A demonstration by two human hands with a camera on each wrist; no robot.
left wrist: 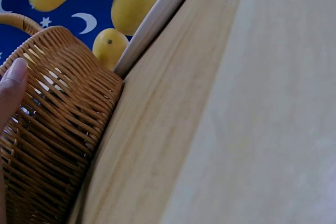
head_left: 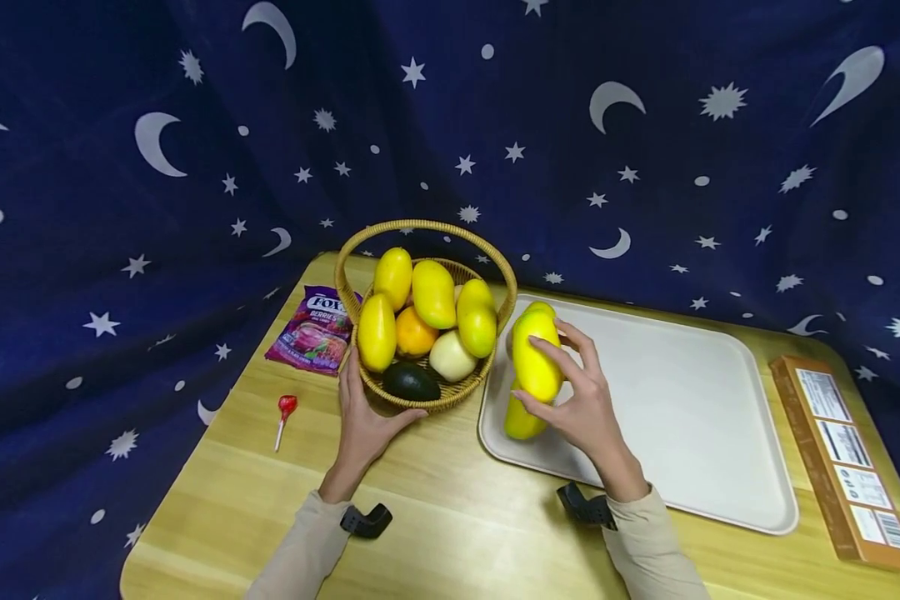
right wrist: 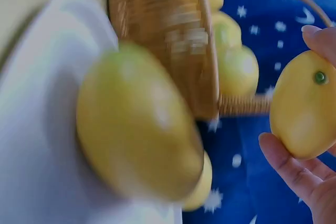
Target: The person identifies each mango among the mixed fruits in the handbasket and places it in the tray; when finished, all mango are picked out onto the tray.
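Observation:
My left hand [head_left: 366,432] holds the front left side of a wicker basket [head_left: 450,402], its thumb along the woven wall. Inside lie several yellow mangoes [head_left: 433,293], an orange [head_left: 414,333], a dark green avocado [head_left: 411,382] and a pale round fruit [head_left: 452,357]. Just right of the basket, my right hand [head_left: 591,408] grips a yellow mango [head_left: 536,367] between thumb and fingers, raised over the tray's left end. Under it in the head view, another mango [head_left: 523,421] lies on the white tray [head_left: 675,400]; one more [head_left: 542,307] shows behind, partly hidden.
A purple candy bag [head_left: 313,329] lies left of the basket, with a red lollipop [head_left: 287,406] in front of it. A long brown box [head_left: 843,467] lies along the right table edge. Behind the table hangs a dark blue curtain [head_left: 450,108] with moons and stars.

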